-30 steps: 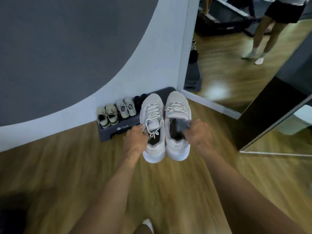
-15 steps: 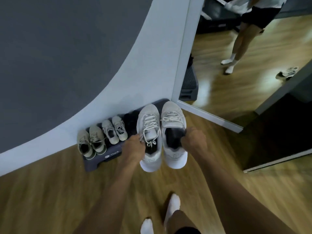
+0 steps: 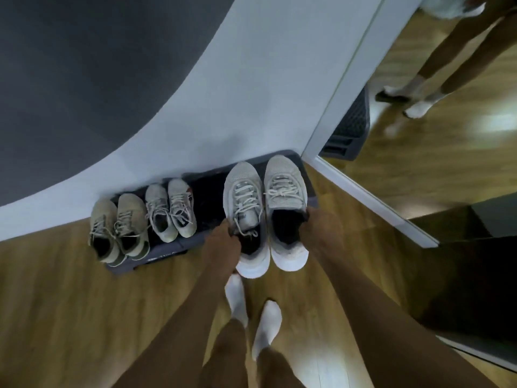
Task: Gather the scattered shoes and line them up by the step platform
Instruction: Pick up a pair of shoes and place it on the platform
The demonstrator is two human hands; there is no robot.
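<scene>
- Gripping left white shoe (image 3: 243, 197) with left hand (image 3: 223, 242), fingers curled round the collar by the tongue.
- Gripping right white shoe (image 3: 284, 186) with right hand (image 3: 321, 231), fingers hooked into the opening at its outer side.
- Holding both side by side, nearly touching, toes toward the wall (image 3: 251, 93).
- Toes over the right end of the step platform (image 3: 167, 255), heels out over the wood floor (image 3: 70, 303); cannot tell whether resting on it or just above.
- Further left on the platform: grey pair (image 3: 159, 208), then beige pair (image 3: 131, 219) at the far left end, toes to the wall, heels overhanging the front edge.
- Between grey pair and held shoes: dark patch, too dim to tell what.
- Standing in white socks (image 3: 236, 298) just behind the held shoes.
- Right of the platform: floor mirror (image 3: 447, 135), with reflected legs.
</scene>
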